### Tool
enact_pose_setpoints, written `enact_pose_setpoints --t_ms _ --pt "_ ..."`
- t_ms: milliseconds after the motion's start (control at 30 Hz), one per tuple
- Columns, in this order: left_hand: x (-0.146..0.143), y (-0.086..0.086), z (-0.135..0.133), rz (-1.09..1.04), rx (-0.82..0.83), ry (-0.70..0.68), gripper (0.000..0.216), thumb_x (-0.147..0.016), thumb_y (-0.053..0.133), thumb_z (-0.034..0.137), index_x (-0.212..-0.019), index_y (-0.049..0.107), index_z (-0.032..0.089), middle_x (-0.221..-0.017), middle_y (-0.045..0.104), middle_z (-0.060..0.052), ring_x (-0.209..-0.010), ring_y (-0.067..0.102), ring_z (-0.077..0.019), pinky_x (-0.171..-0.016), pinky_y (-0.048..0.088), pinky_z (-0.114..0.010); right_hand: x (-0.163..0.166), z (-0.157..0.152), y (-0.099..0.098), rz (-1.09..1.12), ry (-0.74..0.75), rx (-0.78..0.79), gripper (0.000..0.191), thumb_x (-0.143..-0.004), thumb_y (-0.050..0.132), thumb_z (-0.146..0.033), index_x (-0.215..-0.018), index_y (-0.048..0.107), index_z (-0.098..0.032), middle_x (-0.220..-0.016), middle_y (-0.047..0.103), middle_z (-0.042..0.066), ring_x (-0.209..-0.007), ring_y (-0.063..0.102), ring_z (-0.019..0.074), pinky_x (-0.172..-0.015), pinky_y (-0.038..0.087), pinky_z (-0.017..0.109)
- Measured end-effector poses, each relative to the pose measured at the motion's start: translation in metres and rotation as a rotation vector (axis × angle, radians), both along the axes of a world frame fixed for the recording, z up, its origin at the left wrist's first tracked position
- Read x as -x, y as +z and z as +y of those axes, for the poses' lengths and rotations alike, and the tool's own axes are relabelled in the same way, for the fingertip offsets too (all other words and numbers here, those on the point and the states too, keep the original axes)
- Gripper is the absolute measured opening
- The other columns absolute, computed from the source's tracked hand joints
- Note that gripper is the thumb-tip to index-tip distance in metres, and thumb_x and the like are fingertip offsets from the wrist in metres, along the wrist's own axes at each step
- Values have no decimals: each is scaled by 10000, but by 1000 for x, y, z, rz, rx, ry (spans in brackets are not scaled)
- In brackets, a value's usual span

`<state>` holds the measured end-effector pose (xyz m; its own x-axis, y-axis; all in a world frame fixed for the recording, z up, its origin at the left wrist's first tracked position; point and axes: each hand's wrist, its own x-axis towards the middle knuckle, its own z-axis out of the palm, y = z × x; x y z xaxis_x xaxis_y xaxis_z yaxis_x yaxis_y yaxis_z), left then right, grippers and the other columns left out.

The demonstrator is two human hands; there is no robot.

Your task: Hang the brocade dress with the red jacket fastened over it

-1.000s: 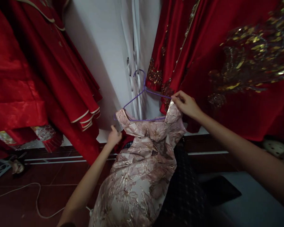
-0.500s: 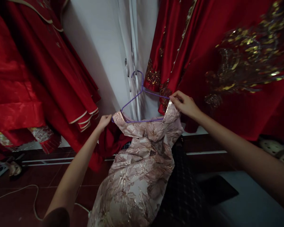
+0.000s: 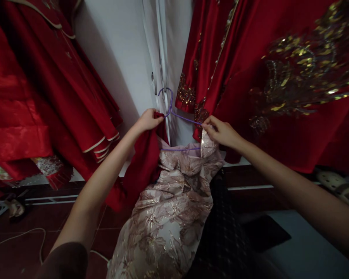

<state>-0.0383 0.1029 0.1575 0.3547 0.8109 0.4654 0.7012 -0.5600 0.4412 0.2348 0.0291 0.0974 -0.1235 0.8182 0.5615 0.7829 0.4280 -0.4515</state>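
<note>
A purple wire hanger (image 3: 174, 116) carries a pale pink brocade dress (image 3: 168, 209) that hangs down toward me. My right hand (image 3: 219, 131) pinches the dress's right shoulder against the hanger's arm. Closed fingers of my left hand (image 3: 148, 120) grip a red cloth (image 3: 141, 170), lifted up to the hanger's left arm and covering the dress's left shoulder. The hanger's hook sits in front of a white frame (image 3: 161, 58).
Red satin garments (image 3: 46, 89) hang at the left, and a red robe with gold embroidery (image 3: 279, 77) at the right. A white wall (image 3: 119, 58) lies between them. A white cord (image 3: 40, 248) trails over the dark red floor. Dark patterned fabric (image 3: 227, 232) hangs beside the dress.
My left hand rose from below the dress to the hanger's left arm, bringing the red cloth up over the dress's left shoulder. My right hand stayed pinched on the right shoulder.
</note>
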Motion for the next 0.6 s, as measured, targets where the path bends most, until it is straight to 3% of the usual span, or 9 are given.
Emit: enact_pose_setpoints --t_ms 100,200,333,467,533,600 --pt "22 6 -2 98 113 -29 129 -627 650 208 -697 634 100 -474 455 25 -524 412 -106 -577 325 -235 0 3 0 9 -10 -27 265 -820 432 -480 -828 508 -226 -689 583 17 -617 519 162 -588 376 263" --pt "36 3 -2 55 48 -12 167 -682 620 272 -673 648 108 -459 459 13 -532 415 -113 -584 322 -237 3 0 -1 13 -23 -28 256 -837 398 -469 -832 504 -236 -637 548 -4 -581 493 152 -574 356 257" --pt "30 -8 -2 14 -131 -48 233 -758 560 340 -725 647 127 -550 528 -3 -569 443 -114 -618 339 -226 4 3 -7 43 -22 -25 248 -841 379 -465 -810 479 -240 -669 549 -1 -615 505 161 -600 368 272" --pt "19 -17 3 32 -154 -12 221 -787 529 319 -720 623 131 -539 511 1 -545 435 -113 -601 341 -229 -6 26 -8 -16 -94 -74 352 -825 359 -495 -616 418 -219 -656 535 40 -696 522 194 -671 395 326" --pt "17 -20 7 -24 -129 -2 230 -782 537 323 -677 602 130 -521 494 6 -535 431 -109 -583 344 -228 -13 38 -2 -49 -101 80 432 -790 392 -558 -528 417 -215 -576 513 39 -634 521 191 -628 404 331" --pt "16 -21 9 -152 -16 -39 248 -786 527 328 -651 583 127 -521 499 11 -521 435 -102 -557 348 -223 -16 47 7 -43 -10 354 483 -736 455 -622 -487 474 -209 -503 508 33 -521 504 174 -535 404 320"
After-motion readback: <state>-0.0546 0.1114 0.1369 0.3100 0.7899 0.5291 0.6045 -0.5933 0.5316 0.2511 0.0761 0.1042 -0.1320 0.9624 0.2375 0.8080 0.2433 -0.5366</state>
